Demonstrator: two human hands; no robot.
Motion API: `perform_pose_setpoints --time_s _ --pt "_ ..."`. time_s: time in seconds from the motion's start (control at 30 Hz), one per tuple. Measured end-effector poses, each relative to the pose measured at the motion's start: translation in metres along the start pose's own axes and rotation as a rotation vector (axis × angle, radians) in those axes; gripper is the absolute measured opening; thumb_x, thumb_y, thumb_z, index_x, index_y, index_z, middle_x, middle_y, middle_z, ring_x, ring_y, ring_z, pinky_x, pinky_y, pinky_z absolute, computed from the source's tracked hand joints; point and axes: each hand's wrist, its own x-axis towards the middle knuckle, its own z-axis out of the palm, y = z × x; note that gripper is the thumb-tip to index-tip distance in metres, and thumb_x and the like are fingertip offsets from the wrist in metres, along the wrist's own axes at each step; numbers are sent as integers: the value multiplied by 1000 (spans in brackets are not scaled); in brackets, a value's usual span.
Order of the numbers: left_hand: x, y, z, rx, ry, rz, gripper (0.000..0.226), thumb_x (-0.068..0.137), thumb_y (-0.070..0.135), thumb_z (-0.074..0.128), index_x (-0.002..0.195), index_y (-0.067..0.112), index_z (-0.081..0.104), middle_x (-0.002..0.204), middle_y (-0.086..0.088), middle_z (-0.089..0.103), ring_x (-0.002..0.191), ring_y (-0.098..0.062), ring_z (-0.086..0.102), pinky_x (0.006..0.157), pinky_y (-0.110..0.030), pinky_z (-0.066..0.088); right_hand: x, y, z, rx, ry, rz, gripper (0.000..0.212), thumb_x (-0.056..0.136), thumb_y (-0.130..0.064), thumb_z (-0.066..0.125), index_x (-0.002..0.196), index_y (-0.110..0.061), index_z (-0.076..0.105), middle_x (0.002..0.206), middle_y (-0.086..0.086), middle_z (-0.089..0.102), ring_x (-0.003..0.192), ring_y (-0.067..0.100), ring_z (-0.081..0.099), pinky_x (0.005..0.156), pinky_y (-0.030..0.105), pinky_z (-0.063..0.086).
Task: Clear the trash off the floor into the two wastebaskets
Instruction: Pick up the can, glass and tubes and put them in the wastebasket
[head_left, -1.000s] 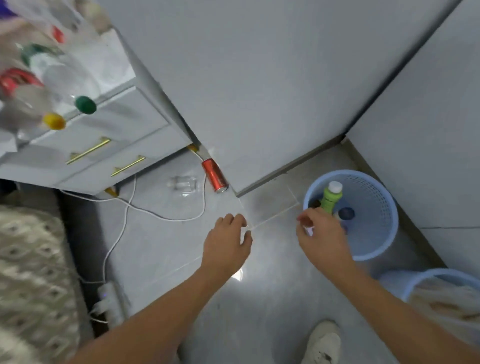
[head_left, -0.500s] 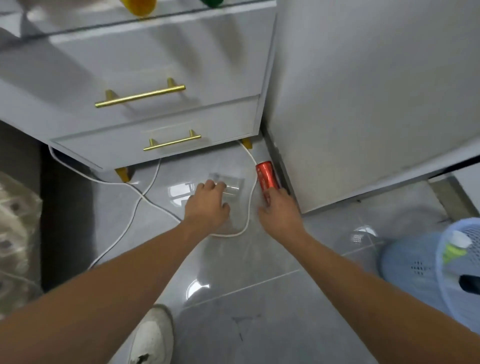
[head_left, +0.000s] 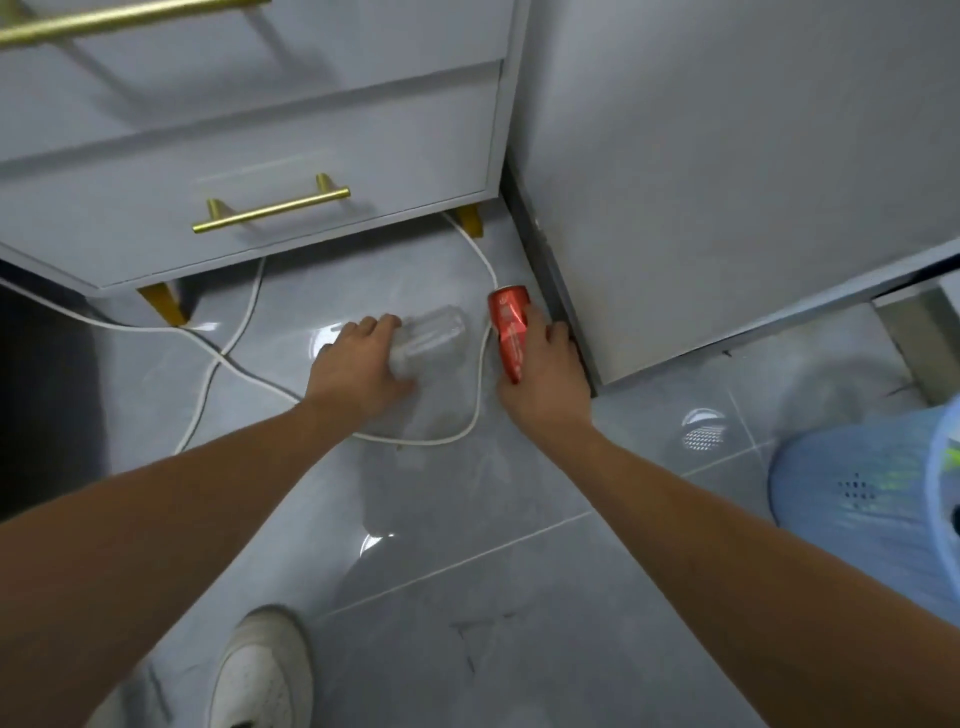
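A clear plastic bottle (head_left: 434, 332) lies on the grey tiled floor in front of the drawer unit, and my left hand (head_left: 358, 366) is closed around its near end. A red soda can (head_left: 510, 325) lies beside the wall panel, and my right hand (head_left: 545, 382) grips its near end. One light blue mesh wastebasket (head_left: 852, 499) stands at the right edge, with a green item showing inside its rim. The other wastebasket is out of view.
A white drawer unit (head_left: 291, 156) with gold handles and gold legs stands just behind the bottle. A white cable (head_left: 475, 400) loops across the floor between my hands. A grey wall panel (head_left: 727, 182) rises right of the can. My white shoe (head_left: 262, 675) is at the bottom.
The view has moved in closer to the floor. My left hand has closed on the clear bottle and my right hand has closed on the red can.
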Motion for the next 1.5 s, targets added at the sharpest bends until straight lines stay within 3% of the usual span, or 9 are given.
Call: perform_pose_setpoints --time_s 0.13,0.27,0.5,0.63,0.73,0.83,1.03,1.27,1.5 --pt "-70 28 -27 -144 8 -65 69 74 51 83 121 24 41 114 -10 63 100 -35 63 74 -39 47 -65 5 -38 117 -43 -13 74 82 -25 72 147 -22 34 121 11 49 103 34 58 74 33 43" --pt "-150 79 -71 -236 58 -1 62 76 53 79 117 24 42 109 -3 62 95 -27 61 70 -38 48 -132 9 -101 204 -98 41 76 79 -22 72 147 -22 38 124 8 48 101 29 57 76 31 43" --pt "-255 219 -124 -294 97 83 67 75 62 77 125 35 42 113 14 57 99 -11 58 80 -34 55 -240 61 -242 355 -58 151 66 78 -28 67 140 -30 47 114 -4 45 89 16 58 76 27 49" --pt "-274 307 -126 -338 70 178 70 77 65 74 133 36 42 123 16 55 105 -8 57 85 -30 54 -274 125 -313 377 98 211 56 79 -22 70 129 -35 48 110 -10 42 81 8 55 68 16 45" --pt "-266 375 -117 -369 37 257 67 79 59 75 132 37 42 126 14 54 109 -10 55 85 -34 55 -280 183 -345 309 211 317 52 78 -18 72 123 -30 50 105 -7 43 75 10 50 62 25 44" --pt "-243 434 -92 -298 -4 322 60 81 50 74 130 35 44 121 9 52 110 -17 52 80 -39 54 -271 240 -355 228 241 435 42 77 -16 72 116 -23 59 100 -2 49 76 19 52 66 31 43" --pt "-198 497 -15 -21 -43 404 60 80 41 72 132 30 45 114 -1 53 107 -25 51 79 -37 47 -234 311 -332 74 32 456 30 71 -21 66 100 -13 67 93 13 60 84 39 60 71 37 48" --pt "-172 513 49 242 -6 486 59 85 36 70 137 26 44 120 -5 56 112 -28 51 88 -36 39 -200 328 -308 -90 -190 399 23 80 -28 66 87 -23 45 98 9 64 100 33 57 83 37 44" --pt "-166 508 57 274 -62 628 46 76 36 77 117 21 63 107 -5 64 104 -28 56 84 -36 41 -193 328 -289 -191 -200 361 20 82 -30 66 96 -16 66 103 9 63 105 33 56 87 40 45"
